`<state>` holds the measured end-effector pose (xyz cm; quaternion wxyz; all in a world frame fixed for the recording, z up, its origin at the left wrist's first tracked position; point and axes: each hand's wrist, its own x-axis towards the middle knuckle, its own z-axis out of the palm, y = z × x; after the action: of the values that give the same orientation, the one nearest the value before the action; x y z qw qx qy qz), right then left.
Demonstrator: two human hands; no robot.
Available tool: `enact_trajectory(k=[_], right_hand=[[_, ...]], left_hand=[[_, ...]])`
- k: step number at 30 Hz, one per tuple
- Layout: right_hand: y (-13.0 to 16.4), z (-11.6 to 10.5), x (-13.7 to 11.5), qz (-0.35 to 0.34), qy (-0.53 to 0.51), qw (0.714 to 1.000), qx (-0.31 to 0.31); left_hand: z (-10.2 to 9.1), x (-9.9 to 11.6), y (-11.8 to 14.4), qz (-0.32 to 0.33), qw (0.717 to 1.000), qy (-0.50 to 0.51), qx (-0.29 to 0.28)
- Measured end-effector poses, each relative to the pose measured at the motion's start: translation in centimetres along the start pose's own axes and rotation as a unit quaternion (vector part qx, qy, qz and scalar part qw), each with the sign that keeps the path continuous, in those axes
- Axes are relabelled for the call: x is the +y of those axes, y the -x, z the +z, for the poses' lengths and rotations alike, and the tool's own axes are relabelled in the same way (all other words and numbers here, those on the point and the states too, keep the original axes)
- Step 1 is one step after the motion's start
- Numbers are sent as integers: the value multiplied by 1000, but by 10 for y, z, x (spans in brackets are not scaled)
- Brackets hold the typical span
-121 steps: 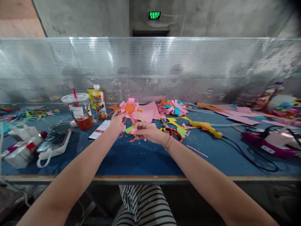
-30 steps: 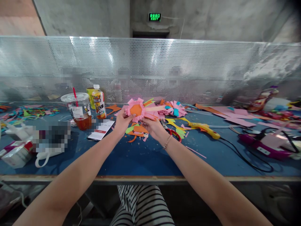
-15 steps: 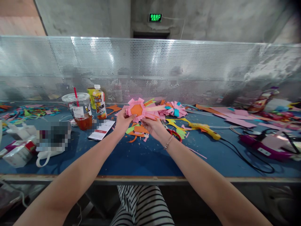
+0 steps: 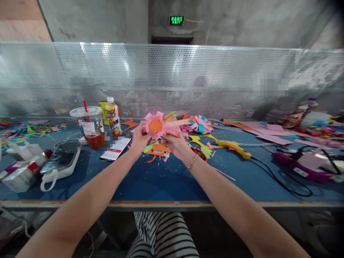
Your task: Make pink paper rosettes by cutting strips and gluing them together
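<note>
Pink paper flower (image 4: pixel 155 125) is held over the surface (image 4: pixel 161 184). Your left hand (image 4: pixel 139 139) has fingers pinching its lower-left rim; your right hand (image 4: pixel 177 144) has fingers bunched at its lower right (can't tell on what). Pinch lightly, I'd say; those petals (image 4: pixel 159 115) probably crease easily.

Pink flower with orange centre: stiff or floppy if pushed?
The pink flower looks like thin sheet, so likely light. Petals may flop: their ends stick out. Probably slides rather than rolls, given the flat-looking orange centre.
</note>
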<state>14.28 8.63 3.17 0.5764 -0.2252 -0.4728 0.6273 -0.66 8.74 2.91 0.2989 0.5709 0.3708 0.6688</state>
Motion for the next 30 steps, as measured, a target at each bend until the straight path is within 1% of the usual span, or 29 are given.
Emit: enact_trajectory(k=[4, 10, 15, 19, 21, 22, 24, 26, 28, 30], right_hand=[[0, 1, 0, 1, -4, 1000, 8], [-1, 0, 0, 17, -3, 1000, 14], [1, 0, -1, 13, 6, 1000, -12], [-2, 0, 2, -22, 35, 999, -10], [-5, -2, 4, -65, 84, 994, 6], [-6, -3, 4, -98, 123, 987, 15], [-6, -7, 1, -179, 218, 959, 20], [-3, -11, -5, -265, 322, 909, 2], [2, -14, -11, -349, 412, 841, -41], [7, -17, -17, -426, 481, 761, -95]], left_hand=[[0, 0, 0, -14, 1000, 5, -4], [1, -4, 0, -16, 1000, -3, 2], [2, -1, 0, -3, 1000, -12, 4], [2, 6, 2, 12, 999, -29, 12], [3, 8, 2, 21, 999, -35, 10], [3, 9, 3, 25, 999, -33, 7], [3, 9, 3, 29, 999, -18, 0], [3, 7, 3, 37, 999, 7, 3], [2, 7, 3, 46, 998, 31, 17], [2, 8, 4, 40, 997, 64, 21]])
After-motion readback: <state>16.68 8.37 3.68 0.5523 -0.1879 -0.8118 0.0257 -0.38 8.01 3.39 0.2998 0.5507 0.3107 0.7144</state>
